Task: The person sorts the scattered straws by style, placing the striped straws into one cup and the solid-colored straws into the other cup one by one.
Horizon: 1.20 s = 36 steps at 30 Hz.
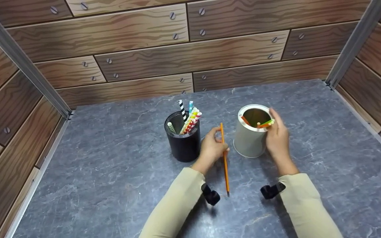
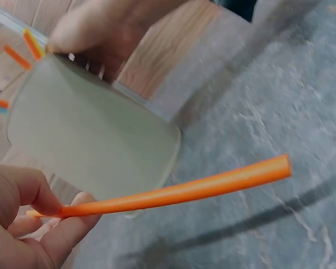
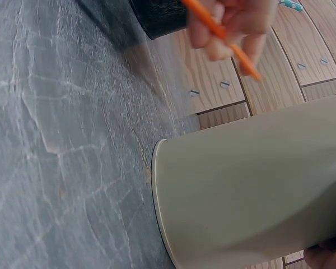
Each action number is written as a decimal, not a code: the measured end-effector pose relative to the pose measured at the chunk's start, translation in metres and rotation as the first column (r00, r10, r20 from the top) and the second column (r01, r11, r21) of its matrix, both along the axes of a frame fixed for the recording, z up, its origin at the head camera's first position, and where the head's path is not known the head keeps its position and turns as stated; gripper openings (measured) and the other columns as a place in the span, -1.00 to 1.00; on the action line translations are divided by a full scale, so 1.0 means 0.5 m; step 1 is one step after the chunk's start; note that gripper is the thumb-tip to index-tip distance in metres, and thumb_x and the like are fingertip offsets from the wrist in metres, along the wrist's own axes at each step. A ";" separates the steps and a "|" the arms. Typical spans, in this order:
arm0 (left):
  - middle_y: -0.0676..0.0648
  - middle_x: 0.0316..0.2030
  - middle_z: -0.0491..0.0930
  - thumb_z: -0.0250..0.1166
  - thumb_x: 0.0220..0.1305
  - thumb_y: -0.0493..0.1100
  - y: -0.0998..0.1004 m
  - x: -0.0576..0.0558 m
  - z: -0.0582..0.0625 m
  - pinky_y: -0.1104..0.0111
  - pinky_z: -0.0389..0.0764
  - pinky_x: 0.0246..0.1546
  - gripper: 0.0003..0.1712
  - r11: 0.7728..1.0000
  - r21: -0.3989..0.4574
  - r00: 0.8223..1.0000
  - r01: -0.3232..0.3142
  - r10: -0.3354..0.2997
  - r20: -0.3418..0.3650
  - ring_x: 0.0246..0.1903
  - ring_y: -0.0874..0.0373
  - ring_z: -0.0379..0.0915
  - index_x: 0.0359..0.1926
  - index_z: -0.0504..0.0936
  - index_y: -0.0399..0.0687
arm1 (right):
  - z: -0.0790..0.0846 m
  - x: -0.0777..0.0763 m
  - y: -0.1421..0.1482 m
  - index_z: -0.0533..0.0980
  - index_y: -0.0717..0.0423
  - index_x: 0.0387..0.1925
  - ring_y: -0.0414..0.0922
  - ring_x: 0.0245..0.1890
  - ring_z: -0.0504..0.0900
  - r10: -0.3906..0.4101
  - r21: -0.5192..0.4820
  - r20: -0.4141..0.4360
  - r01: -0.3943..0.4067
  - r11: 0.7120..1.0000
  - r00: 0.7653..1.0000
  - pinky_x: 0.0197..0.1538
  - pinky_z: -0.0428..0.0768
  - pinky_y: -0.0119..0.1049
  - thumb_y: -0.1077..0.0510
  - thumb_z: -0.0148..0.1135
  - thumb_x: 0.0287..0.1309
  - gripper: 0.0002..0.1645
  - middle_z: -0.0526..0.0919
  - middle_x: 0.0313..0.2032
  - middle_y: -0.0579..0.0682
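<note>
My left hand (image 1: 213, 145) pinches an orange straw (image 1: 225, 162) between thumb and fingers, between the two containers. The straw slants with its near end toward me; in the left wrist view the straw (image 2: 213, 188) crosses in front of the cream can. My right hand (image 1: 278, 138) holds the cream can (image 1: 248, 142) from its right side, fingers reaching up to the rim. That can stands upright on the table and has several coloured straws inside, orange and green among them. In the right wrist view, the can's wall (image 3: 252, 185) fills the lower right.
Left of my left hand stands a black cup (image 1: 185, 148) with several patterned paper straws (image 1: 190, 122), striped and dotted. The grey marbled table (image 1: 111, 172) meets wood-patterned walls (image 1: 137, 39) at the back and sides. Both wrists wear small black cameras (image 1: 212, 197).
</note>
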<state>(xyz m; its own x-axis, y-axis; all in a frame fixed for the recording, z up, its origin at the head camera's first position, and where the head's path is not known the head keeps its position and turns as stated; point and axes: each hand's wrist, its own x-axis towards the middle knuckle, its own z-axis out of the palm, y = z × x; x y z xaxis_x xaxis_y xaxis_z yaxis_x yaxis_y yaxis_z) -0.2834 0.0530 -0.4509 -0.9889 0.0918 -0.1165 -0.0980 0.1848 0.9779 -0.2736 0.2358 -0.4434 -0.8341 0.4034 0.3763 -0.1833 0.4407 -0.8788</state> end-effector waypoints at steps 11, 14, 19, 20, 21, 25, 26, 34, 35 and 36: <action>0.02 -0.59 0.54 0.15 -0.24 -0.51 -0.011 0.008 0.060 0.49 0.46 -0.65 -0.22 0.996 -0.075 0.969 -0.046 0.026 -0.247 -0.67 0.30 0.41 0.15 0.44 -0.01 | 0.001 0.000 -0.001 0.31 0.31 0.23 0.11 0.24 0.30 0.001 -0.003 -0.025 -0.001 1.000 1.000 0.30 0.21 -0.10 0.33 -0.21 0.26 -0.50 0.38 0.20 0.23; 0.00 -0.52 0.57 0.17 -0.22 -0.48 -0.011 0.013 0.071 0.50 0.49 -0.57 -0.23 0.996 -0.055 0.951 -0.067 0.047 -0.305 -0.59 0.33 0.47 0.16 0.43 -0.02 | 0.000 -0.001 0.000 0.31 0.32 0.23 0.12 0.25 0.30 0.001 -0.001 -0.024 -0.001 1.000 1.000 0.30 0.21 -0.09 0.34 -0.20 0.25 -0.49 0.38 0.21 0.23; -0.11 -0.44 0.59 0.21 -0.14 -0.46 -0.010 0.023 0.086 0.48 0.56 -0.45 -0.33 0.991 0.098 0.904 -0.089 0.121 -0.409 -0.51 0.28 0.55 0.13 0.43 -0.15 | -0.002 -0.002 -0.001 0.31 0.32 0.22 0.12 0.25 0.30 0.001 0.004 -0.028 -0.001 1.000 1.000 0.30 0.21 -0.09 0.35 -0.18 0.22 -0.48 0.38 0.20 0.23; -0.13 -0.44 0.59 0.21 -0.12 -0.47 -0.009 0.025 0.089 0.46 0.57 -0.43 -0.36 0.987 0.138 0.890 -0.088 0.140 -0.434 -0.50 0.26 0.56 0.11 0.43 -0.18 | -0.001 -0.001 -0.001 0.31 0.32 0.22 0.13 0.25 0.30 0.001 0.004 -0.030 -0.001 1.000 1.000 0.30 0.21 -0.09 0.34 -0.18 0.23 -0.48 0.38 0.20 0.24; -0.17 -0.44 0.58 0.20 -0.11 -0.48 -0.008 0.027 0.092 0.44 0.58 -0.42 -0.39 0.981 0.176 0.876 -0.086 0.159 -0.456 -0.49 0.25 0.56 0.09 0.43 -0.22 | -0.001 0.000 -0.002 0.31 0.32 0.23 0.13 0.24 0.30 0.000 0.004 -0.031 0.000 1.000 1.000 0.29 0.21 -0.08 0.34 -0.18 0.23 -0.48 0.38 0.20 0.24; -0.24 -0.43 0.54 0.16 -0.07 -0.53 -0.005 0.032 0.106 0.35 0.60 -0.38 -0.47 0.953 0.298 0.826 -0.056 0.212 -0.522 -0.47 0.23 0.53 0.02 0.40 -0.27 | 0.000 0.001 -0.003 0.31 0.31 0.23 0.15 0.24 0.31 -0.003 0.005 -0.036 0.003 1.000 0.999 0.29 0.22 -0.06 0.32 -0.19 0.24 -0.49 0.38 0.19 0.25; -0.27 -0.42 0.53 0.15 -0.06 -0.53 -0.005 0.034 0.110 0.34 0.60 -0.37 -0.48 0.947 0.317 0.814 -0.048 0.221 -0.537 -0.47 0.22 0.52 0.02 0.38 -0.28 | 0.000 0.001 -0.003 0.31 0.31 0.23 0.15 0.24 0.31 -0.003 0.005 -0.038 0.003 1.000 0.999 0.29 0.21 -0.06 0.31 -0.19 0.25 -0.49 0.38 0.19 0.26; -0.29 -0.35 0.43 0.13 0.07 -0.53 0.002 0.050 0.146 0.31 0.60 -0.34 -0.52 0.909 0.416 0.711 0.028 0.275 -0.647 -0.38 0.10 0.49 0.03 0.25 -0.29 | -0.002 0.000 -0.002 0.33 0.34 0.21 0.13 0.23 0.32 0.001 0.007 -0.056 0.000 1.000 0.998 0.29 0.21 -0.07 0.31 -0.15 0.25 -0.51 0.40 0.18 0.25; -0.30 -0.33 0.41 0.12 0.10 -0.52 0.003 0.052 0.149 0.31 0.60 -0.34 -0.53 0.902 0.430 0.704 0.041 0.279 -0.653 -0.36 0.09 0.49 0.04 0.22 -0.29 | -0.001 0.000 -0.002 0.33 0.34 0.20 0.13 0.23 0.32 0.002 0.009 -0.057 -0.001 1.000 0.998 0.29 0.21 -0.07 0.31 -0.15 0.24 -0.51 0.40 0.18 0.25; -0.30 -0.31 0.38 0.10 0.11 -0.52 0.004 0.054 0.152 0.30 0.61 -0.33 -0.54 0.895 0.444 0.699 0.052 0.284 -0.656 -0.33 0.09 0.49 0.04 0.20 -0.29 | -0.001 0.000 -0.002 0.32 0.34 0.20 0.14 0.23 0.31 0.002 0.011 -0.058 -0.002 1.000 0.998 0.29 0.21 -0.06 0.31 -0.15 0.25 -0.51 0.40 0.18 0.26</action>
